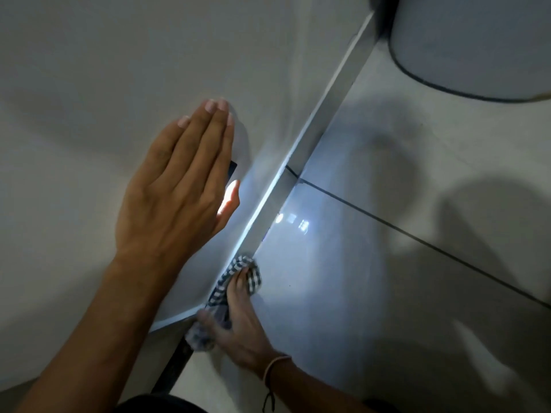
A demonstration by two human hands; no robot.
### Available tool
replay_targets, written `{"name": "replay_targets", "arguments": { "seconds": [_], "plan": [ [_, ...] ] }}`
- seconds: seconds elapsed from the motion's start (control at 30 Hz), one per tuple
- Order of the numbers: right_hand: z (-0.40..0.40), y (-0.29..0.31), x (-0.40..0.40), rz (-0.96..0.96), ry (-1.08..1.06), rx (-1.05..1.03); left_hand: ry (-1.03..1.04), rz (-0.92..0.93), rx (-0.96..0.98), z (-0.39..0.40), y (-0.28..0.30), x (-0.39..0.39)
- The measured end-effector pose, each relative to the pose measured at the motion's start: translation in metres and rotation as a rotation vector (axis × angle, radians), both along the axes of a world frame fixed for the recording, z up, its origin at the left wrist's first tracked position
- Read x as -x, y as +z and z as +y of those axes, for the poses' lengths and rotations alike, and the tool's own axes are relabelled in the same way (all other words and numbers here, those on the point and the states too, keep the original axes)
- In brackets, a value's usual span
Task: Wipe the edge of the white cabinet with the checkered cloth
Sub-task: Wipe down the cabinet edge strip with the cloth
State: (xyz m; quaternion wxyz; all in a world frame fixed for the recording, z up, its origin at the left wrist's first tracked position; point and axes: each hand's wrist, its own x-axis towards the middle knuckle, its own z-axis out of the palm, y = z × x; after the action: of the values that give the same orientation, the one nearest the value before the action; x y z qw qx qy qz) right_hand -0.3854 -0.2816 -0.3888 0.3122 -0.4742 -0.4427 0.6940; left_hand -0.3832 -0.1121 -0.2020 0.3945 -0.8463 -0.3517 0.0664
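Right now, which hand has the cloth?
The right hand, the one with the wrist band, presses the checkered cloth against the cabinet edge low by the floor. The left hand lies flat and open on the cabinet face.

checkered cloth (238, 281) partly hidden under fingers (241, 278), bin (477, 49) cropped

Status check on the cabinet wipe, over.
Left hand flat on cabinet, open. Right hand pressing checkered cloth against lower cabinet edge. Edge ahead clear up to the bin.
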Motion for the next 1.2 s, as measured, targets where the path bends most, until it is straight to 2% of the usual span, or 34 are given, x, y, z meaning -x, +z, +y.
{"name": "replay_targets", "arguments": {
  "seconds": [0.07, 0.13, 0.2, 0.3, 0.4, 0.47, 0.53, 0.6, 0.67, 0.77, 0.83, 0.93, 1.03, 1.13, 1.2],
  "plan": [
    [0.029, 0.005, -0.022, 0.013, -0.077, 0.042, -0.004, 0.006, -0.007, 0.000, 0.000, 0.002],
    [0.091, 0.004, -0.064, -0.084, -0.310, 0.039, -0.008, 0.008, -0.006, 0.000, 0.000, 0.002],
    [0.157, 0.002, -0.112, -0.096, -0.480, 0.028, -0.002, 0.012, -0.011, 0.001, 0.000, 0.001],
    [0.206, 0.001, -0.149, -0.197, -0.474, -0.073, 0.003, 0.015, -0.023, 0.002, 0.001, 0.000],
    [0.161, -0.012, -0.123, -0.192, -0.467, -0.105, -0.008, 0.004, -0.025, 0.001, 0.002, -0.003],
    [0.097, -0.016, -0.083, -0.189, -0.262, -0.105, -0.015, -0.005, -0.007, 0.001, 0.002, -0.004],
    [0.036, -0.013, -0.044, -0.091, -0.008, -0.055, -0.018, -0.002, 0.002, 0.000, 0.002, -0.002],
    [0.011, -0.007, -0.028, -0.106, 0.112, -0.069, -0.025, 0.000, -0.001, -0.001, 0.003, 0.000],
    [0.036, -0.004, -0.049, -0.093, 0.048, -0.060, -0.042, -0.018, 0.021, -0.002, 0.004, 0.001],
    [0.118, 0.004, -0.105, -0.190, -0.268, -0.020, -0.032, -0.038, 0.047, -0.002, 0.005, 0.001],
    [0.168, 0.006, -0.138, -0.165, -0.414, 0.032, -0.016, -0.029, 0.042, -0.001, 0.005, 0.000],
    [0.184, 0.003, -0.150, -0.159, -0.410, -0.054, 0.000, -0.030, 0.050, -0.001, 0.008, -0.003],
    [0.129, -0.011, -0.116, -0.278, -0.310, -0.129, -0.004, -0.056, 0.045, -0.003, 0.009, -0.006],
    [0.053, -0.004, -0.061, -0.129, -0.044, -0.004, -0.046, -0.106, 0.063, -0.002, 0.009, -0.006],
    [0.040, -0.002, -0.046, -0.111, -0.008, 0.031, -0.055, -0.143, 0.069, -0.004, 0.007, -0.006]
  ]
}}
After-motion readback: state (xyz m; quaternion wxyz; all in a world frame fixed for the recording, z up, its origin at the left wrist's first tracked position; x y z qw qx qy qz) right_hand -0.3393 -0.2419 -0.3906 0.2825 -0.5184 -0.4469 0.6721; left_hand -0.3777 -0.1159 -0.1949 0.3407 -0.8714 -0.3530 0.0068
